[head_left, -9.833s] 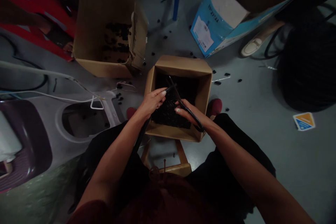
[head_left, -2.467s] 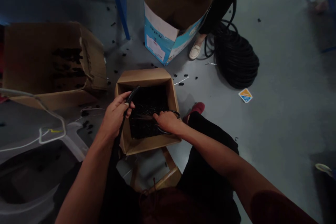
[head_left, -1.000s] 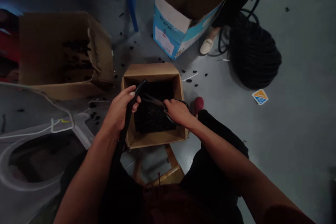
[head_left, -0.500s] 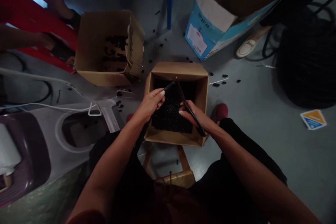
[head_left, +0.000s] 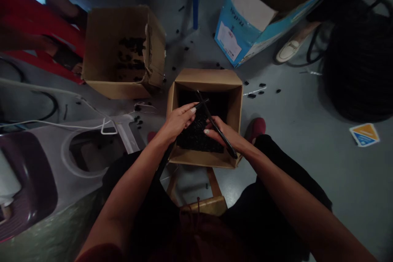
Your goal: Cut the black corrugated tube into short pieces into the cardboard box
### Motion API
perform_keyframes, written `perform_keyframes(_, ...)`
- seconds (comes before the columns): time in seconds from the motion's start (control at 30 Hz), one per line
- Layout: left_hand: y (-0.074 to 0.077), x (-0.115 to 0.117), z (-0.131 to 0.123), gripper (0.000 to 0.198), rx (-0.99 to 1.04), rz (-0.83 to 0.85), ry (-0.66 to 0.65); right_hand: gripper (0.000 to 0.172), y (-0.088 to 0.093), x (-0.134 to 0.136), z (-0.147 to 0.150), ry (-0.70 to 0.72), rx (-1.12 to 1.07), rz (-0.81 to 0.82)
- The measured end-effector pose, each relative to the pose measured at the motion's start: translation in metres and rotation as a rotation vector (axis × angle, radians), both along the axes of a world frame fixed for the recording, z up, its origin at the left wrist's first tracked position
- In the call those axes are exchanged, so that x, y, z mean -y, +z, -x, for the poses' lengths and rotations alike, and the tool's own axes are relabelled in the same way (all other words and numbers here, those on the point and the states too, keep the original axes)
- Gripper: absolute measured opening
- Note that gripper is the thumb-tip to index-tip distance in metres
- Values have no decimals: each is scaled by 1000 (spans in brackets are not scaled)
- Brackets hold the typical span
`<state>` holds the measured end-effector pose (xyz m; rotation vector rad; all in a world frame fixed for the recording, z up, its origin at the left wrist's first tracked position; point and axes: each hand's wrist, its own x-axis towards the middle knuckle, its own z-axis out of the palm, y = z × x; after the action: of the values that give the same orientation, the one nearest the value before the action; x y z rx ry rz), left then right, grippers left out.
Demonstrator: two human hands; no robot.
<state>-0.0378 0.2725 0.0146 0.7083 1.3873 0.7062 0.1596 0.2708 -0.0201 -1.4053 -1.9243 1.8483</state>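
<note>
My left hand is closed around a thin black strip, whose free end sticks out past the thumb. In my right hand is a long, slim dark tool, held slanting up and leftward. Its far end crosses the strip. Both hands are over an open cardboard box with many small black pieces inside. The exact shape of the tool is too dark to make out.
A second cardboard box stands upper left, near another person's feet. A blue and white box and a blue post are beyond. A black bundle lies right, a grey plastic stool left.
The far end of the tool has shifted left across the strip, and the strip's end now shows on the tool's right side. The whole view has shifted slightly.
</note>
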Motion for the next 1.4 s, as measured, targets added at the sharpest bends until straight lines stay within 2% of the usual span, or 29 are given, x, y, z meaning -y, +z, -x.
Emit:
perform_keyframes(0.3, -2, 2, 2, 48, -12, 12, -72, 54, -6, 2, 0, -8, -44, -33)
perform_keyframes(0.53, 1, 3, 2, 45, -85, 9, -142, 55, -12, 9, 2, -30, 21, -172)
perform_keyframes(0.73, -2, 4, 0, 44, -107, -1, -171, 33, -4, 9, 2, 7, 194, -234)
perform_keyframes(0.83, -3, 4, 0, 44, -100, 8, -164, 24, -3, 8, 3, 1, 213, -246)
perform_keyframes(1.2, -16, 7, -4, 42, -75, 23, -112, 19, -11, 10, 3, -12, 208, -195)
perform_keyframes(1.4, -17, 7, -4, 40, -64, 61, -107, 19, -8, 9, 4, 8, 251, -189)
